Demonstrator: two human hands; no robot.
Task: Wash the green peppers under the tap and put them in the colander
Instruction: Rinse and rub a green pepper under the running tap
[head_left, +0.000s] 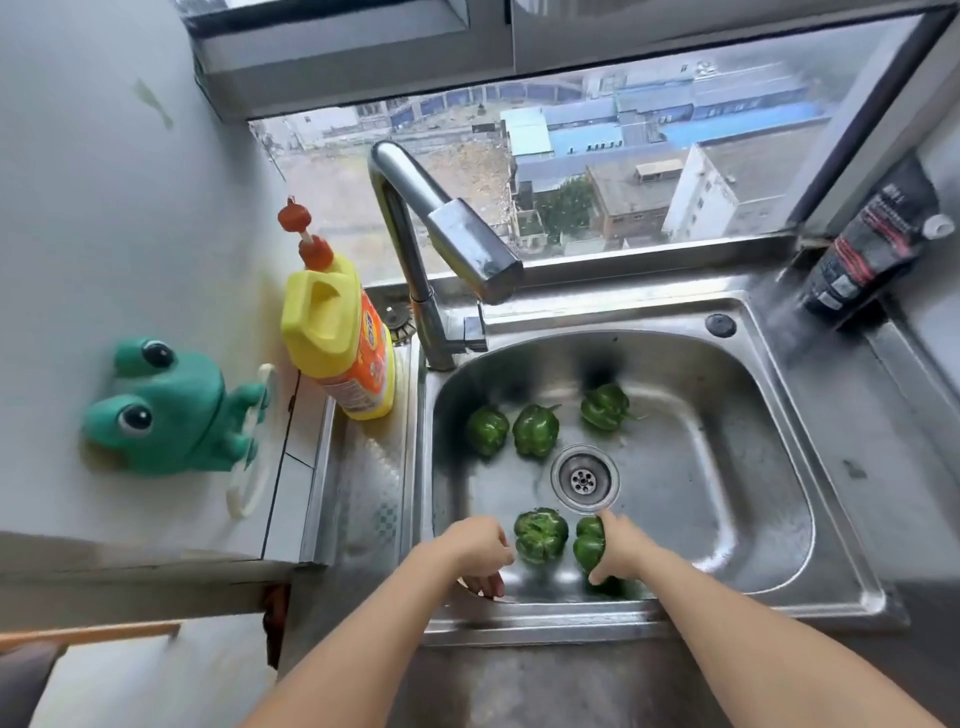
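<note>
Head view.

1. Sink (779, 525): a stainless steel basin, with a round drain (584, 479) set in its floor. All five peppers were found lying inside it.
2. Tap (452, 228): a chrome spout, mounted at the far left corner and angled out over the basin.
3. Far-left pepper (487, 430), far-middle pepper (535, 430): dark glossy green and lobed, placed just beside each other, far and left of the drain.
4. Far-right pepper (604, 406): the same green, with a thin stem pointed right, set apart from that pair.
5. Near-middle pepper (541, 535): a crinkled, paler green top was turned upward; it was lodged between the two hands.
6. Near-right pepper (588, 545): smooth and dark green, grasped by the right hand (621, 545), with forefinger and thumb curled round its far and near ends.
7. Left hand (480, 551): held just beside the near-middle pepper, fingers loosely bent downward toward the near wall of the basin, with nothing gripped.
8. Detergent bottle (337, 338): yellow, with an orange label and a red pump, stood left of the tap.
9. Frog holder (166, 410): green, fixed to the left wall.
10. Dark tube (872, 244): leaned at the far right, by the window (571, 171).
</note>
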